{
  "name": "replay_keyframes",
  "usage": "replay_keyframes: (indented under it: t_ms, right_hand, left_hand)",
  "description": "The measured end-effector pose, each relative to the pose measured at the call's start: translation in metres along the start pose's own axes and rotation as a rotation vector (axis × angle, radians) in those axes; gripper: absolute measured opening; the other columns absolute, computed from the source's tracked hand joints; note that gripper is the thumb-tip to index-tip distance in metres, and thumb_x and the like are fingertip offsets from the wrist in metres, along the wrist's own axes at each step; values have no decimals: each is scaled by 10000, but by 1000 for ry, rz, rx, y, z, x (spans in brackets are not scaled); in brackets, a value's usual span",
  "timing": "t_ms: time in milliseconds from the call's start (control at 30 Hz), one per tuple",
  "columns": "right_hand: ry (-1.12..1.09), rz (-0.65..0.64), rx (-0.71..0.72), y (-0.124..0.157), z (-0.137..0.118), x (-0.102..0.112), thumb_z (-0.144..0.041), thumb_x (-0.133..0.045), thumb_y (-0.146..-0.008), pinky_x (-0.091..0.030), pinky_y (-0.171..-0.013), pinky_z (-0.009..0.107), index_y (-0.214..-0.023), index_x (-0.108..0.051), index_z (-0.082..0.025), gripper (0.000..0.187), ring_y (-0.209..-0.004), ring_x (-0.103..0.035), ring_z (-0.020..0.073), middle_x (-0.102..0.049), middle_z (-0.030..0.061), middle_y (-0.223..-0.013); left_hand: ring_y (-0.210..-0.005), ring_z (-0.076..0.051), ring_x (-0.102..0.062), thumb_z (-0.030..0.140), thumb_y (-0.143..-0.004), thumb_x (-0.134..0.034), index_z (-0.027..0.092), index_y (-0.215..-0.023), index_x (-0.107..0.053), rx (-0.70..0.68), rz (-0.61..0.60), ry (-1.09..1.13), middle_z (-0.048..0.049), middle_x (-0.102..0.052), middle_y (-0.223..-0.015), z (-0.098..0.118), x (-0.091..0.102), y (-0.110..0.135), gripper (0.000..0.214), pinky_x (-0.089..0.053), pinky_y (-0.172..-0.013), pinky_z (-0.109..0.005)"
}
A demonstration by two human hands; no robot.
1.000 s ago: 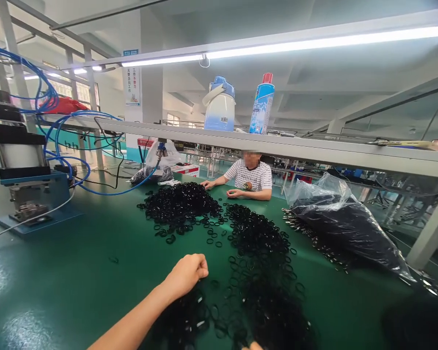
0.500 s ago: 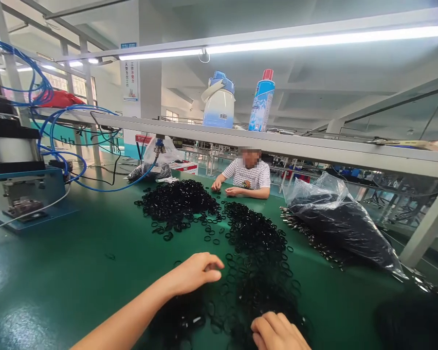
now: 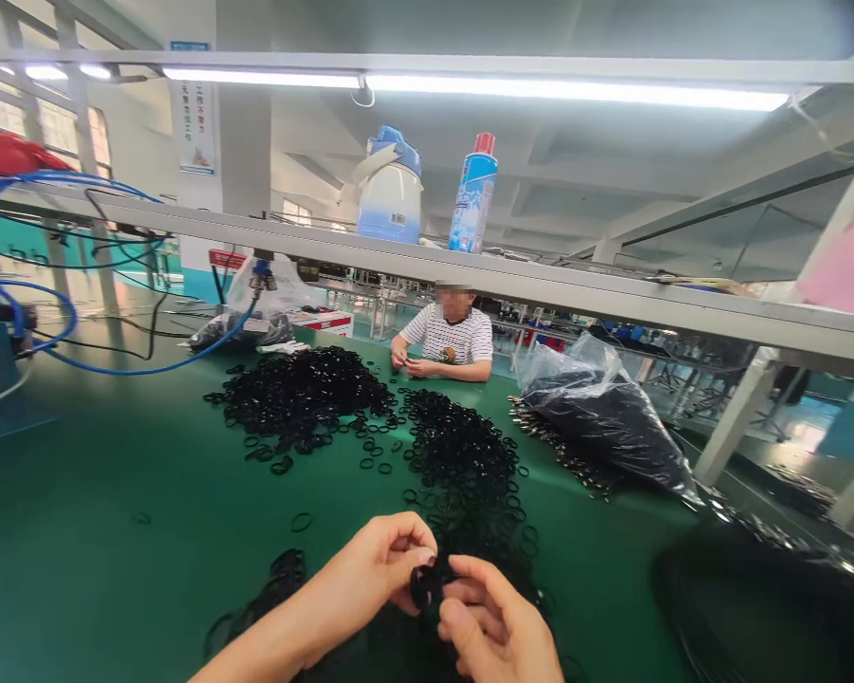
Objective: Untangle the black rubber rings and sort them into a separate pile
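My left hand (image 3: 391,560) pinches a small bunch of black rings (image 3: 422,586) between thumb and fingertips above the green table. Close beside it on the right is my right hand (image 3: 494,621), its fingers curved and the index apart from the thumb. Its fingertips are next to the held rings; whether they touch is not clear. Under and beyond both hands spreads a long pile of loose black rings (image 3: 462,441). More rings (image 3: 277,583) lie near my left forearm, partly hidden by it.
A larger heap of rings (image 3: 306,394) lies further back. At the right are a clear plastic bag (image 3: 612,417) of black pieces with metal ends and a dark bundle (image 3: 761,598). Across the table sits a person (image 3: 455,341). A shelf (image 3: 427,254) holds a jug (image 3: 390,190) and a spray can (image 3: 473,194).
My right hand has risen beside my left hand, and both now meet over the pile. Black rings are now in my left fingers. The view has turned to the right.
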State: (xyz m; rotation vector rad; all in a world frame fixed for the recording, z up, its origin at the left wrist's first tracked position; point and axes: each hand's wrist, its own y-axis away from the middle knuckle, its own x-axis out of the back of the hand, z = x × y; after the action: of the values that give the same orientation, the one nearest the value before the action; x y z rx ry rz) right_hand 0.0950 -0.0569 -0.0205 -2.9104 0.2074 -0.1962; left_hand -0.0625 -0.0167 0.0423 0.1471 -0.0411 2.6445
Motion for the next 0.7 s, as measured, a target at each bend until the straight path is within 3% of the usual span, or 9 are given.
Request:
replay_keyframes:
  t_ms: [100,233,300,400,500,600,700]
  right_hand:
    - [-153,11,-102,-7,-11,8,-487,-711,-620,-457,-418,203,-873,-642,-127,446,-522,-643,173,-657,50,-652]
    - [-201,65,-121,-15,-17,20,-400,-739,-598,-441,-398,188,-751,-633,-120,336,-488,-627,155,-630,31,-614]
    - [-186,55,-112,-16,-17,22,-407,-720,-614,-425,-383,180,-747,-638,-128,320,-504,-629,162,-638,33,-608]
    - [-37,65,-61,-16,-18,24,-415,-670,-659,-424,-389,192,-708,-663,-144,275,-533,-640,185,-673,52,-611]
    - [168,91,43,-15,-19,28,-388,-594,-731,-465,-477,216,-701,-699,-172,243,-541,-639,180,-689,46,-613]
    - [364,101,149,-14,-18,32,-385,-512,-797,-456,-524,212,-705,-710,-211,280,-564,-627,167,-684,30,-645]
    - [501,95,193,-13,-16,34,-388,-465,-821,-431,-511,209,-711,-701,-225,307,-559,-600,160,-659,20,-649]
  left_hand:
    - [-499,-90,-478,494,-777,-566,169,-766,-535,-1,3,22,48,-511,-619,-5,-22,-9,326,-402,-464,-193]
    - [-480,-54,-399,551,-759,-576,153,-738,-551,6,50,20,56,-490,-605,-8,-38,-22,400,-296,-423,-152]
    - [-480,-63,-420,599,-720,-592,157,-705,-529,47,44,142,48,-501,-581,-9,-45,-26,447,-307,-425,-160]
    - [-543,-103,-496,627,-663,-634,174,-723,-518,215,46,454,28,-527,-597,-11,-53,-27,472,-362,-441,-179]
    - [-576,-102,-494,601,-711,-614,168,-748,-533,322,11,634,7,-540,-671,-11,-55,-23,442,-349,-414,-169]
    - [-598,-90,-492,563,-762,-586,161,-790,-551,282,-57,611,2,-548,-744,-11,-51,-21,405,-341,-417,-160]
    - [-525,-79,-464,481,-697,-690,165,-803,-560,163,-87,389,27,-547,-652,-14,-46,-24,357,-314,-407,-163]
